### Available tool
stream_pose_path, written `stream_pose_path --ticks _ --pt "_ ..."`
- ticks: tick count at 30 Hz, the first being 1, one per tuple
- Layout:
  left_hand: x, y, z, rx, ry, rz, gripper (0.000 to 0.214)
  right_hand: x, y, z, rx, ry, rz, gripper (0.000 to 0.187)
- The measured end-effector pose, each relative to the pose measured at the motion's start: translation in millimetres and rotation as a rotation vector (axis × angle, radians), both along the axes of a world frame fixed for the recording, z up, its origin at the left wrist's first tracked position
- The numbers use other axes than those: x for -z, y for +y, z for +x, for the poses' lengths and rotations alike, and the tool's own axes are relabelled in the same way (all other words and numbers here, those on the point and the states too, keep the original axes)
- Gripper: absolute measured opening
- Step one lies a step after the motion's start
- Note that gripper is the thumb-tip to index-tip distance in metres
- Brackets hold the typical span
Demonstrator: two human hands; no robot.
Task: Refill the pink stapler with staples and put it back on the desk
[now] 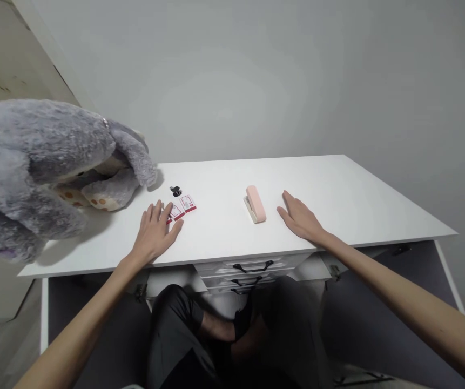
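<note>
My left hand [155,231] lies flat and open on the white table [357,200], fingertips touching small red-and-white staple boxes [182,207]. My right hand [299,217] rests flat and open on the table too, a short gap to the right of a pink stapler [255,203]. Neither hand holds anything. A small black clip [175,190] sits just behind the boxes.
A big grey plush toy [41,167] fills the table's left end, close to my left hand. Drawers with black handles [253,267] hang under the table's front edge. My crossed legs [216,329] are below. A plain wall stands behind.
</note>
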State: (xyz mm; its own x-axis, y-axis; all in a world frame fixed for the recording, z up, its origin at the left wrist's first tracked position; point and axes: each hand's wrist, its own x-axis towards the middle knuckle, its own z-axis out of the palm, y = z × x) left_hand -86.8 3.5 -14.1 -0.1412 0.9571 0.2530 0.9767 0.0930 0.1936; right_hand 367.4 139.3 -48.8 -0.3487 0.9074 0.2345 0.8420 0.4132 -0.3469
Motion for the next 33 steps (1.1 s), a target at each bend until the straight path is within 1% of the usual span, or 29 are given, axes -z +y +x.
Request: stream_pose_path --ticks 3,6,9,12,16,19,25,29,33 --pt "-0.6 3 0 0.051 0.032 0.011 0.074 -2.8 -3 -4 0.03 -0.023 0.009 0.076" --pt "-3.0 7 0 0.138 0.079 0.017 0.07 -4.7 -4 -5 0.037 -0.034 0.011 0.074" --pt "-5.3 13 0 0.222 0.104 -0.012 0.069 -6.1 -5 -5 0.035 -0.037 0.016 0.073" --pt "-7.6 16 0 0.277 0.104 -0.053 0.068 -6.8 -6 -6 0.031 -0.042 0.02 0.072" --pt "-9.9 18 7 0.366 0.105 -0.063 0.066 -5.7 -6 -6 0.044 -0.049 0.026 0.071" --pt "-10.9 22 21 0.466 0.102 -0.068 0.064 -3.8 -5 -6 0.05 -0.059 0.031 0.071" --pt "-14.7 34 67 0.7 0.077 -0.089 0.06 -0.6 -3 -7 0.032 -0.08 0.05 0.069" --pt "-15.8 41 89 0.779 0.054 -0.097 0.058 -1.6 -2 -7 0.025 -0.068 0.052 0.067" --pt "-15.0 44 96 0.815 0.025 -0.091 0.057 -3.1 -3 -6 0.014 -0.049 0.051 0.066"
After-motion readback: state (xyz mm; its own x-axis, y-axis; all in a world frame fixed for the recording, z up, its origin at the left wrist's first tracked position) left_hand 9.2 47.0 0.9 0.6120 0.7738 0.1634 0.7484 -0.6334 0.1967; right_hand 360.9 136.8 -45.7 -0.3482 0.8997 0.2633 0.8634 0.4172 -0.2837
